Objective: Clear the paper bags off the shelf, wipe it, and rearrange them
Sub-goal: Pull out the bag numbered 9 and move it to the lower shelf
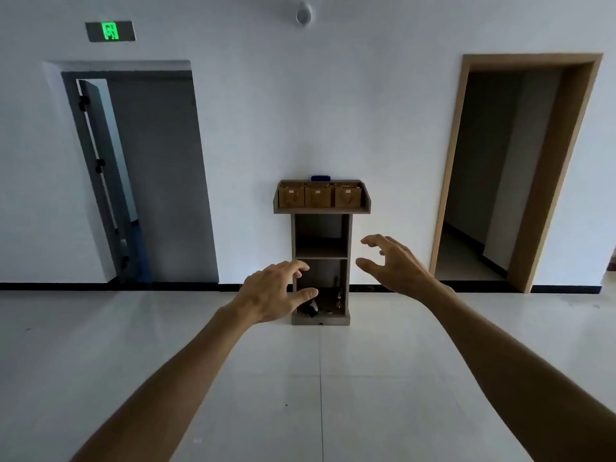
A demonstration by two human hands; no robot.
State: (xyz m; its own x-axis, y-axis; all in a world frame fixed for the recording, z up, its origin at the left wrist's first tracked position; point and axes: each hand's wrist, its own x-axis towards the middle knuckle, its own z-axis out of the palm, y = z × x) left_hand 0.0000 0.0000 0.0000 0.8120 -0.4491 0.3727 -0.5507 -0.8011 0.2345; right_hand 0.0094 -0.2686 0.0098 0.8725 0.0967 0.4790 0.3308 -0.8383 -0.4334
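Observation:
A narrow grey-brown shelf stand (349, 235) stands against the white wall, some distance ahead of me. Three brown paper bags (319, 196) sit side by side on its railed top shelf. A small blue object (320, 178) lies on the top rail behind them. Both my arms are stretched forward, well short of the stand. My left hand (274, 291) is open, fingers spread, in front of the lower compartment. My right hand (393, 264) is open too, fingers curled apart, to the right of the stand. Neither hand holds anything.
Small dark items (328, 300) sit in the stand's bottom compartment; the middle compartment looks bare. A grey door (156, 181) stands ajar at the left under a green exit sign (110, 31). A wood-framed open doorway (520, 168) is at the right. Pale tiled floor (320, 378) lies between me and the stand.

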